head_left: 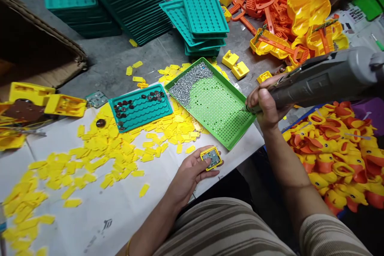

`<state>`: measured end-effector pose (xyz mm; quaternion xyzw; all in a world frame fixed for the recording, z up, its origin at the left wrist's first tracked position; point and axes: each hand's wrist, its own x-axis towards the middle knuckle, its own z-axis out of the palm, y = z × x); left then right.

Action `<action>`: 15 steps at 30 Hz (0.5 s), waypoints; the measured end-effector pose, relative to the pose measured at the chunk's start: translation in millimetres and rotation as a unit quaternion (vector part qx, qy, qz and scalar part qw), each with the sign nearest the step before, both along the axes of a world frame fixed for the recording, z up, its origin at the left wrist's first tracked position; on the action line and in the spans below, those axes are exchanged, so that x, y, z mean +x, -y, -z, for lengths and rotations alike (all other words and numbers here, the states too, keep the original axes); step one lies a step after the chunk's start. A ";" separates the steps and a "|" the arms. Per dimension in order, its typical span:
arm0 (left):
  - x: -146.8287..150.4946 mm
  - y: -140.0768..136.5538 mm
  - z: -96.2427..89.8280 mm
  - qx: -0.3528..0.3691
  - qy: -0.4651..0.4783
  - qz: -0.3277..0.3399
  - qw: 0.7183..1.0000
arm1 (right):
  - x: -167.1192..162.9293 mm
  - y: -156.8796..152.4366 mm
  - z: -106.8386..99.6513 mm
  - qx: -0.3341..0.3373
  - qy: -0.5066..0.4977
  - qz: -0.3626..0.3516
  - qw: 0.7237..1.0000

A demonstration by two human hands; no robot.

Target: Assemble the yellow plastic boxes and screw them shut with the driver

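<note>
Near the table's front edge, my left hand [192, 172] is closed around a small yellow plastic box [211, 158] with a circuit board in its open face; the thumb rests on the board's edge. My right hand [265, 106] grips the front of a grey electric screwdriver [324, 80], whose tip points left over the green perforated tray [223, 106]. A heap of small silver screws [190, 84] fills the tray's far left corner. Whether the screwdriver tip carries a screw is too small to tell.
Loose yellow plastic pieces [120, 148] cover the white table, around a teal tray [141, 108] of dark round parts. Teal tray stacks [129, 4] stand behind. Orange parts [264, 0] lie back right; yellow duck heads [336, 160] fill a container at right. A cardboard box [45, 36] stands left.
</note>
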<state>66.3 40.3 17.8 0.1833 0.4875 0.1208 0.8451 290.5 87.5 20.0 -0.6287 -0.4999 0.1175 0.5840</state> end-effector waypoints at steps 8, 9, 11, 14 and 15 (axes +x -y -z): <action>-1.0 1.0 7.1 0.000 0.011 0.000 1.000 | -3.8 -5.6 -12.4 0.108 -0.113 -0.041 0.987; -1.4 1.2 8.0 0.000 0.012 0.000 1.000 | -3.9 -6.3 -12.2 0.120 -0.120 -0.046 0.984; -1.9 1.5 9.1 -0.001 0.011 0.000 1.000 | -4.1 -7.0 -11.1 0.141 -0.138 -0.056 0.979; -2.2 1.2 9.5 -0.003 0.008 0.000 1.000 | -4.8 -6.2 -9.6 0.149 -0.144 -0.061 0.976; -2.1 1.1 9.5 -0.004 0.008 0.001 1.000 | -5.2 -5.8 -9.4 0.147 -0.142 -0.058 0.977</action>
